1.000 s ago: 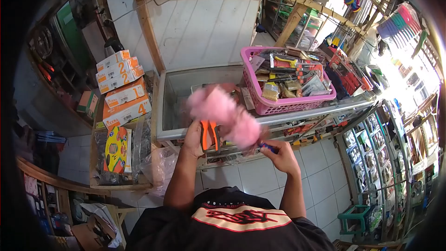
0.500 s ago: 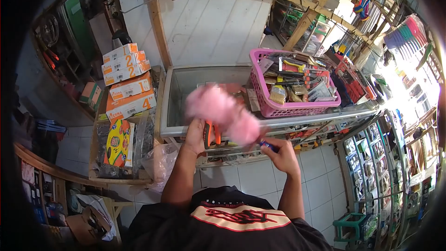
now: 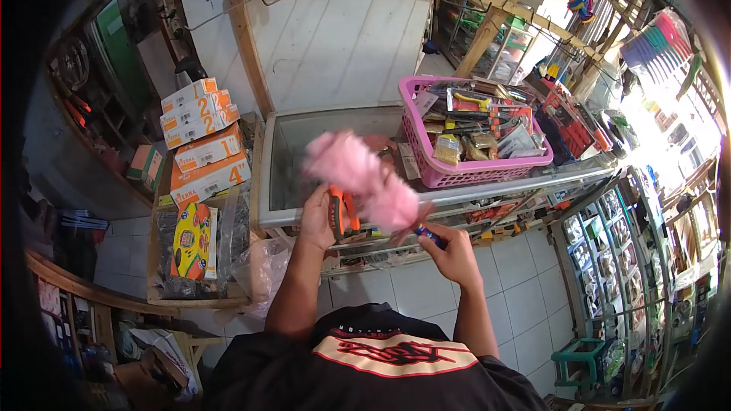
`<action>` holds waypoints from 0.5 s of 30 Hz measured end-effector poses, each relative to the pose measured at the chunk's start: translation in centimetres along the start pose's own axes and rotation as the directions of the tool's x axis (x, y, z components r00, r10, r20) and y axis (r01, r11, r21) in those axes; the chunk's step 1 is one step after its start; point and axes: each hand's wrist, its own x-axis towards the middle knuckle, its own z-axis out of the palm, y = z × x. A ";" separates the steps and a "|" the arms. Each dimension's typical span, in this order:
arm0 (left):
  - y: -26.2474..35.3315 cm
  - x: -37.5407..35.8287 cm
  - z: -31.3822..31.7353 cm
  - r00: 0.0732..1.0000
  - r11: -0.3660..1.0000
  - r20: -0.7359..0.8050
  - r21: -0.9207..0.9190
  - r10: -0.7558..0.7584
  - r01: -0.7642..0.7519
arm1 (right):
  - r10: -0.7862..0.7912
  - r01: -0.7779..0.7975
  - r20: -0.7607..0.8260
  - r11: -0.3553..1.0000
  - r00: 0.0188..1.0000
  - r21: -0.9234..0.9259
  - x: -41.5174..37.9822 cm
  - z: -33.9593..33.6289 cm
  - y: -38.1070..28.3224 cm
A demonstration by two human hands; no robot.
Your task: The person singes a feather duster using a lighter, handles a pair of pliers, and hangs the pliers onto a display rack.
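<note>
My right hand (image 3: 451, 253) is closed round the blue handle of a pink fluffy duster (image 3: 350, 167). The duster stretches up and left over the front of the glass display case (image 3: 365, 217), and its fluff is smeared by motion. In my left hand (image 3: 316, 219) is a hand tool with orange-and-black handles (image 3: 343, 215), held just below the fluff. The tool's far end is hidden, so I cannot tell its exact kind. The duster's fluff overlaps the upper part of the tool in this view.
A pink plastic basket (image 3: 476, 175) packed with tools and brushes stands on the case. To the left are stacked orange-and-white boxes (image 3: 209, 148) and a yellow package (image 3: 192, 240). Goods hang on a rack (image 3: 617, 251) at right, near a green stool (image 3: 579, 358).
The duster and my right hand have shifted slightly left. The orange-handled tool is still in my left hand, its lettered side now facing the camera more. The view has shifted a little.
</note>
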 end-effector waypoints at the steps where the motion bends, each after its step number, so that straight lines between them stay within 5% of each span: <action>1: -0.1 0.2 1.1 0.998 0.999 0.054 -0.042 0.022 -0.020 | -0.008 0.008 0.046 1.000 0.999 0.002 -0.1 -0.3 0.0; 3: -1.0 -0.2 4.9 0.973 0.983 -0.179 -0.084 0.147 -0.163 | -0.023 0.022 0.139 1.000 0.990 0.007 -0.3 -1.0 0.1; 5: -1.6 2.0 -5.6 0.991 0.979 0.128 -0.193 -0.040 0.064 | 0.052 -0.049 -0.034 0.995 0.998 0.083 -0.5 -0.7 1.2; 6: -0.9 2.5 -3.4 0.890 0.921 0.453 -0.324 -0.051 0.218 | 0.091 -0.077 -0.115 0.989 0.989 0.124 -0.5 -0.4 1.9; 8: -1.1 1.1 -0.5 0.988 0.961 0.156 -0.270 -0.010 0.053 | 0.169 -0.113 -0.145 0.937 0.975 0.330 -0.5 -0.4 3.6; 10: -1.3 0.3 1.8 0.992 0.974 -0.126 -0.222 0.025 -0.053 | 0.221 -0.134 -0.131 0.869 0.966 0.476 -0.7 -0.6 3.3; 13: -0.6 -0.6 4.2 0.985 0.989 -0.167 -0.139 0.033 -0.057 | 0.159 -0.119 -0.106 0.941 0.982 0.317 -1.1 -0.2 3.7; 15: -1.2 0.8 0.4 0.994 0.993 -0.091 -0.091 0.067 -0.076 | 0.038 -0.043 0.026 0.976 0.999 0.213 -1.5 0.2 3.7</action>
